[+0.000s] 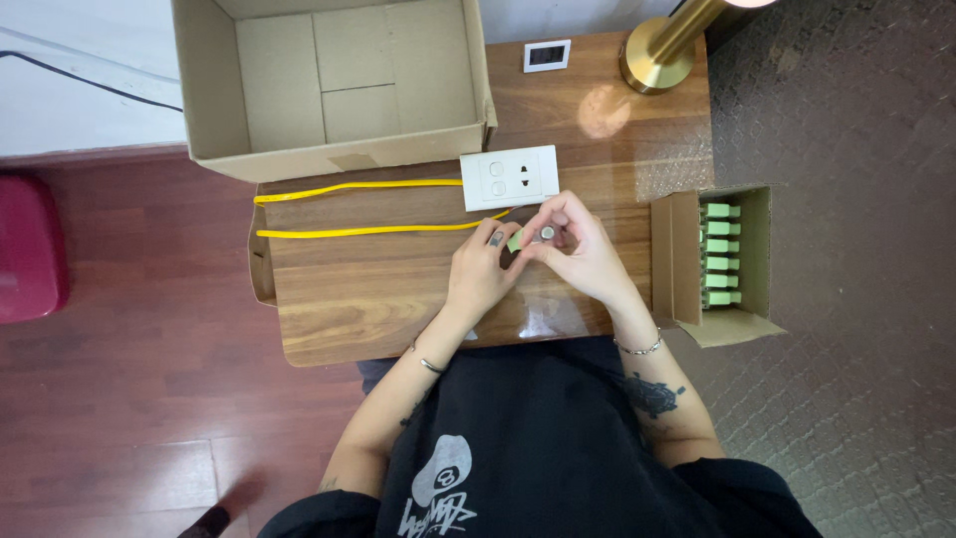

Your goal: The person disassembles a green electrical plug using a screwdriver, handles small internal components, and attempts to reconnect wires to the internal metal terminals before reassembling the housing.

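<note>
A small light-green connector piece (517, 240) with a round silvery end (548, 232) was being pinched right around the middle of the frame, held just above a wooden table (378, 289). The left hand (482, 269) was curled in from the lower left, fingertips closed on the green part, while the right hand (583, 249) was wrapped over it from the right with thumb and fingers clamped around the silvery tip, so both sets of fingers were closed on the same little piece and touching each other. Just above the hands, a white wall switch-and-socket plate (509, 177) was laid flat on the table, pretty much touching the knuckles in the picture. Two runs of yellow cable (358, 231) were stretched across the tabletop from the left edge toward the plate, one above the other, the lower one ending near the left hand. At the upper left, a big open cardboard box (334, 85) was parked on the table's far edge. On the right side of the frame, a smaller open carton (687, 259) was set against the table edge, with a row of the same light-green pieces (719, 254) stacked inside. A brass lamp base (657, 50) was seen at the upper right, and a small white framed display (547, 56) beside it. A thin bracelet was worn on each wrist. A red thing (30, 249) was partly cut off at the left edge, too cropped to be identified.
</note>
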